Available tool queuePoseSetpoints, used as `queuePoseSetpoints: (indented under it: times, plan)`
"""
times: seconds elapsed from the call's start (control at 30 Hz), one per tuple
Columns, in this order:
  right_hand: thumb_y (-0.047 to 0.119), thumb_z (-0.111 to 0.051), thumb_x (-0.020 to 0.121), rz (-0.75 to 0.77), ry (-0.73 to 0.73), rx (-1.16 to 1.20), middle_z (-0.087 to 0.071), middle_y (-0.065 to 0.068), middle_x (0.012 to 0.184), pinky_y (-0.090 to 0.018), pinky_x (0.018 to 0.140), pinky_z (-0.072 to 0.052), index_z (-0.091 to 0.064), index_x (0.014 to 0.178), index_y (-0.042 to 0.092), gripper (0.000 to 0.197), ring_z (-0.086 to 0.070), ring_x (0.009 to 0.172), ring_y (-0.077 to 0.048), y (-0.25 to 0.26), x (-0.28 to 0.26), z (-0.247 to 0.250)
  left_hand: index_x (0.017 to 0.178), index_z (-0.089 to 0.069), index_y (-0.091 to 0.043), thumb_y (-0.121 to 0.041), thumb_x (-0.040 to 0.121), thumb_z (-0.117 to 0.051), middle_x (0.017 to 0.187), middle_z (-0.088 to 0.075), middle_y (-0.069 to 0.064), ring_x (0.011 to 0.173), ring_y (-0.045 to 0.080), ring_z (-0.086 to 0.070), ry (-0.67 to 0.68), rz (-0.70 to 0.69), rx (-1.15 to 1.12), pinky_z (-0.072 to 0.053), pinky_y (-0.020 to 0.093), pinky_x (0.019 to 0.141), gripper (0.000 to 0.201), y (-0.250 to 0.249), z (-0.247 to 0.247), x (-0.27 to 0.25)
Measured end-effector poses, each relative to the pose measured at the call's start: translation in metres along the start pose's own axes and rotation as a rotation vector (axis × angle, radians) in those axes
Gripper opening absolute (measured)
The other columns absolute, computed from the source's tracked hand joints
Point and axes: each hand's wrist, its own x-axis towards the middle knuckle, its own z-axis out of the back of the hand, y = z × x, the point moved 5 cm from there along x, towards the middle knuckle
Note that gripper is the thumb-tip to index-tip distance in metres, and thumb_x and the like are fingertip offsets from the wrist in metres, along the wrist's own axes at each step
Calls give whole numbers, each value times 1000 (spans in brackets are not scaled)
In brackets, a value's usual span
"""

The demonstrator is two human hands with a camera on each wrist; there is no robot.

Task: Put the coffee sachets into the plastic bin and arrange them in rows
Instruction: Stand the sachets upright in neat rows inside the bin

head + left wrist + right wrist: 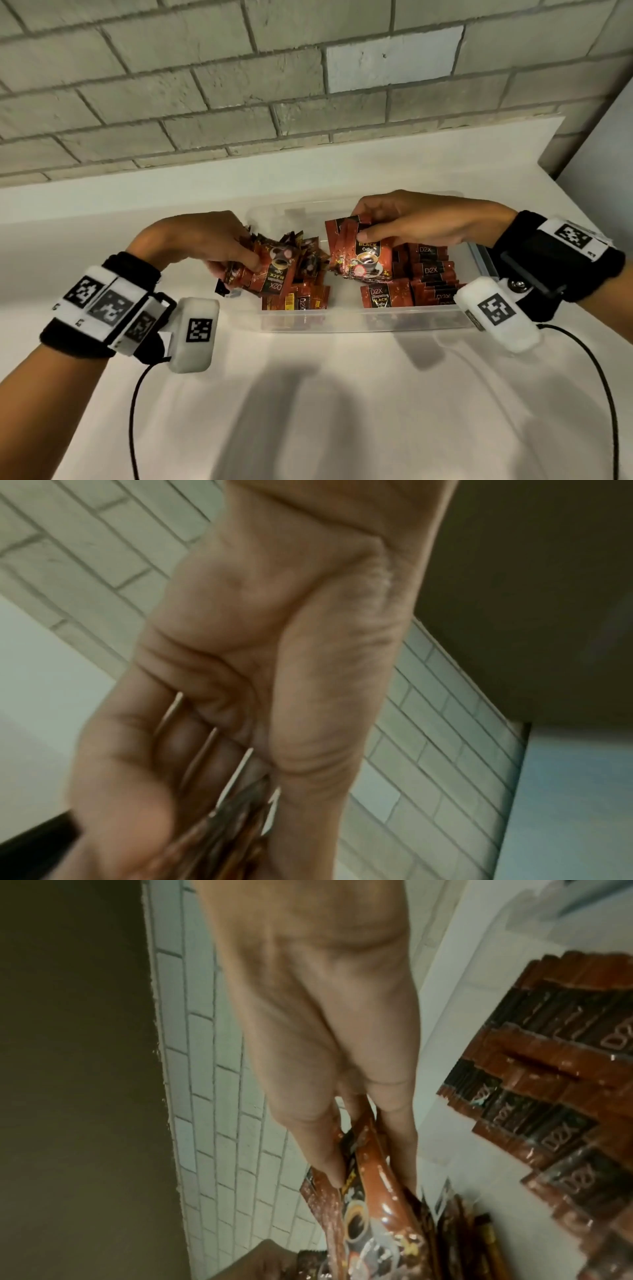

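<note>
Left hand [202,245], fingers curled, grips a loose bunch of coffee sachets [274,270] over the left end of the clear plastic bin [359,320] on the white counter [308,394]. Right hand [421,219] pinches a sachet stack [363,253] between thumb and fingers above the bin's middle; rows of sachets [431,274] fill its right side.

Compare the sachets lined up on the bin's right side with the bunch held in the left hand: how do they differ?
The right-side sachets lie in overlapping rows inside the plastic bin; the left-hand bunch is fanned out loosely.
The right-side sachets lie untouched; the left hand grips the left-hand bunch above the bin's left end.
Both show the same red-brown D2X black coffee packaging.
</note>
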Motion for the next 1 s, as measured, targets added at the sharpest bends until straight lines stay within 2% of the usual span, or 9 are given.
queuePoseSetpoints:
  times: [0.13,0.2,0.27,0.37,0.43,0.6,0.73,0.87,1.0]
  plan:
    - [11,-59,84,35,46,173,-67,-10,111,-32,90,-52,-58,108,15,24,-64,103,-19,14,-2,-9,87,-72,-17,-25,77,-76,79,-74,-1,72,12,-68,-76,-139,-382,-52,21,64,13,-9,-3,-4]
    - [12,-59,83,44,51,187,-67,-8,109,-33,92,-51,-58,105,16,22,-64,103,-19,18,-3,-11,85,-70,-17,-30,62,-82,75,-72,-4,70,9,-65,-35,-200,-552,-48,20,64,29,-21,-12,-5]
    - [6,-56,88,43,25,219,-68,-9,104,-34,91,-52,-58,103,15,17,-64,101,-21,19,-3,-11,90,-67,-15,-22,55,-77,79,-73,-1,75,11,-66,46,-237,-756,-51,23,66,37,-35,-23,-3]
    - [2,-53,90,44,-24,289,-67,-10,96,-33,86,-54,-56,103,11,16,-65,95,-20,19,-7,-8,109,-59,-12,-15,73,-67,96,-73,10,88,20,-70,181,-270,-1091,-59,33,73,37,-55,-36,-2]
    - [0,-53,90,49,-49,324,-67,-9,96,-30,82,-56,-56,105,9,18,-66,94,-18,17,-11,-6,115,-57,-9,-10,76,-61,107,-70,17,97,27,-69,250,-317,-1249,-58,41,80,39,-65,-42,-2]
    - [1,-57,85,23,-195,487,-67,-13,108,-29,82,-57,-58,99,8,17,-65,103,-23,8,-17,9,97,-56,2,7,86,-49,104,-69,21,95,30,-69,83,-353,-1410,-59,43,74,13,-70,-42,6]
    - [0,-53,76,18,-320,851,-72,-14,94,-28,70,-60,-56,105,2,29,-71,85,-19,-2,-29,17,87,-58,3,15,84,-52,100,-69,24,92,36,-69,-72,-345,-1611,-59,47,72,14,-69,-42,13]
    - [0,-48,79,15,-284,953,-73,-10,83,-22,63,-57,-56,107,-5,30,-72,76,-14,-6,-30,-2,90,-62,5,19,80,-55,87,-71,19,83,29,-71,-128,-338,-1681,-61,38,67,18,-76,-46,20]
    - [2,-52,83,28,-314,1013,-66,-16,110,-27,70,-59,-54,118,-5,36,-71,87,-18,-4,-19,-9,82,-61,-2,17,83,-52,70,-73,7,63,15,-71,-126,-340,-1624,-57,23,56,21,-89,-56,23]
